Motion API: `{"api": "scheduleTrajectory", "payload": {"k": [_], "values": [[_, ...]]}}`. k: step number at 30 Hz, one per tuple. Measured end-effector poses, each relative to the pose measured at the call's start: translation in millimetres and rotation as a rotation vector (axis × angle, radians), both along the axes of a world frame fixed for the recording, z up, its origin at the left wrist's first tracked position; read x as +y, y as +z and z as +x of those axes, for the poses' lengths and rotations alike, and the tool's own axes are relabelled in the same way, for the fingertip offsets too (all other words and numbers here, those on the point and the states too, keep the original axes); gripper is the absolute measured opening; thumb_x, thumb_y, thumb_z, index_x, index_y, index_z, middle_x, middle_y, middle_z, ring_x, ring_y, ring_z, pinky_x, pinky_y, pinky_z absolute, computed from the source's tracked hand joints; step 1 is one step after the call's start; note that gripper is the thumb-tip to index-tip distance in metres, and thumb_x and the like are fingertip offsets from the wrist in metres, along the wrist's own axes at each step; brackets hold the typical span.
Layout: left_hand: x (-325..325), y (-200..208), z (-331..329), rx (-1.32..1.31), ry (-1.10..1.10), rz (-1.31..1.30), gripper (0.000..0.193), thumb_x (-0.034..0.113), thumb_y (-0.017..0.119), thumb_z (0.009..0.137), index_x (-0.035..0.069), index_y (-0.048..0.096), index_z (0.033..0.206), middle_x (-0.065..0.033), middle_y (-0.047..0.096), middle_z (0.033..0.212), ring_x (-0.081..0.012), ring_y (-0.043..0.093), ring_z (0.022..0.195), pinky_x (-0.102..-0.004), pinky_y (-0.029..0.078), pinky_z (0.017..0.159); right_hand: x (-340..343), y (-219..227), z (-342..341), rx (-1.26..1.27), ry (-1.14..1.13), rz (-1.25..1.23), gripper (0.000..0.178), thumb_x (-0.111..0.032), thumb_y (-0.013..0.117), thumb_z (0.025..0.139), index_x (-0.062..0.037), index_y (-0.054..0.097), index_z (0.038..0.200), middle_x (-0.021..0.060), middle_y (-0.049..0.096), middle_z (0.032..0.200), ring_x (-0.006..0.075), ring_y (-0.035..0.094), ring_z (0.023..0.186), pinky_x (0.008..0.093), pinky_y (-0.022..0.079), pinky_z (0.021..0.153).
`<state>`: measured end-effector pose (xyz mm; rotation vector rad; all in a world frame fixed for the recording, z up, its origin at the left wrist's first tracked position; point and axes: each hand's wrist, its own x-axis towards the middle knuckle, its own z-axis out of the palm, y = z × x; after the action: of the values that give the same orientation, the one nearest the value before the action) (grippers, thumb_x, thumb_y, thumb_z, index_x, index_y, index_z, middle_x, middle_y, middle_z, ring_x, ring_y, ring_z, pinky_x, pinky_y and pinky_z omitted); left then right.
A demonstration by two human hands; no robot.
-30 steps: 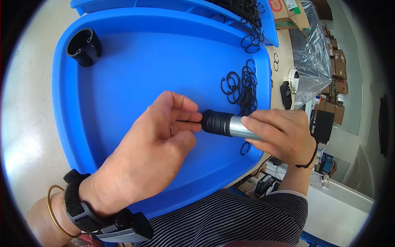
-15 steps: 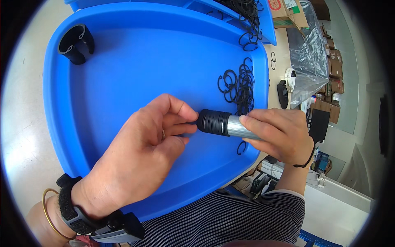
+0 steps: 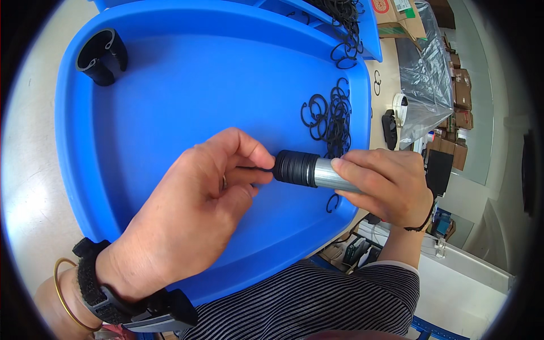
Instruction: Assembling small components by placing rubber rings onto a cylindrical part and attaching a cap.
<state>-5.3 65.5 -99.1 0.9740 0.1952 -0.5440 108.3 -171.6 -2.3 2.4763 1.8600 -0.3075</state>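
Left hand [image 3: 195, 207] nearest us, partly curled, its fingertips at the free end of a black stack of thin rings [image 3: 295, 168]; thumb held apart. We cannot tell whether anything is pinched between these fingers. Right hand [image 3: 391, 187] closed firmly round a smooth silver-grey metal cylinder [image 3: 330, 174], fingers along its far side; the ring stack sits at the cylinder's left end. Both lie between our two hands, over the right-hand part of a broad blue plastic tray with rounded corners [image 3: 192, 85].

Handling, as we judge it: hold the cylinder steady on the right, touch lightly on the left, and bring the fingertips square to the end of the stack, working along the axis so that the rings neither cock nor spill off.

Axis: the cylinder's length runs crosswise, left to right. Its ringed end points left and slightly away from us; its other end vanishes into the right palm.

Just beyond the cylinder, a tangled heap of loose black open rings [image 3: 339, 127] by the tray's right wall. Farther, in the far left corner, a black open-sided cylindrical piece [image 3: 100, 73] stands upright. Beyond the tray, a second blue compartmented tray [image 3: 371, 34] with more black rings; rightward, crumpled clear plastic sheeting [image 3: 424, 73] on the pale surface [image 3: 387, 56].
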Motion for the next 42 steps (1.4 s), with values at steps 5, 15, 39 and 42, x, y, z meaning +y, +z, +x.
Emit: {"api": "scheduleTrajectory", "payload": {"k": [5,15,39,42], "values": [[0,-1,5,-0.034,0.0,0.024,0.038,-0.018,0.039,0.086,0.001,0.051,0.116,-0.0121,0.06,0.124,-0.0202,0.063,0.115,-0.0312,0.049,0.099,-1,-1,1,0.011,-0.001,0.006,0.043,-0.027,0.081,0.071,-0.0101,0.071,0.109,0.0069,0.069,0.09,0.0216,0.067,0.066,0.0309,0.05,0.051],[2,9,18,-0.141,-0.086,0.327,0.027,-0.018,0.043,0.087,-0.002,0.055,0.105,-0.0101,0.065,0.108,-0.0162,0.068,0.103,-0.0271,0.052,0.091,-2,-1,1,0.008,-0.003,0.019,0.043,-0.026,0.082,0.07,-0.0101,0.071,0.109,0.0068,0.07,0.091,0.0218,0.068,0.068,0.0307,0.05,0.053],[-14,-11,50,-0.57,-0.07,0.806,0.015,-0.01,0.066,0.076,-0.006,0.059,0.088,-0.0135,0.068,0.076,-0.0198,0.071,0.073,-0.0281,0.057,0.068,-1,-1,1,-0.003,0.003,0.016,0.036,-0.026,0.074,0.077,-0.0112,0.07,0.11,0.0041,0.066,0.088,0.0194,0.065,0.065,0.0305,0.052,0.054],[-15,-11,50,-0.564,-0.057,0.812,0.015,-0.01,0.066,0.076,-0.006,0.058,0.088,-0.0135,0.068,0.075,-0.0197,0.07,0.073,-0.0279,0.057,0.068,0,0,1,-0.012,0.004,0.01,0.036,-0.026,0.074,0.078,-0.0115,0.07,0.11,0.0039,0.066,0.088,0.0192,0.065,0.065,0.0304,0.052,0.054]]}}
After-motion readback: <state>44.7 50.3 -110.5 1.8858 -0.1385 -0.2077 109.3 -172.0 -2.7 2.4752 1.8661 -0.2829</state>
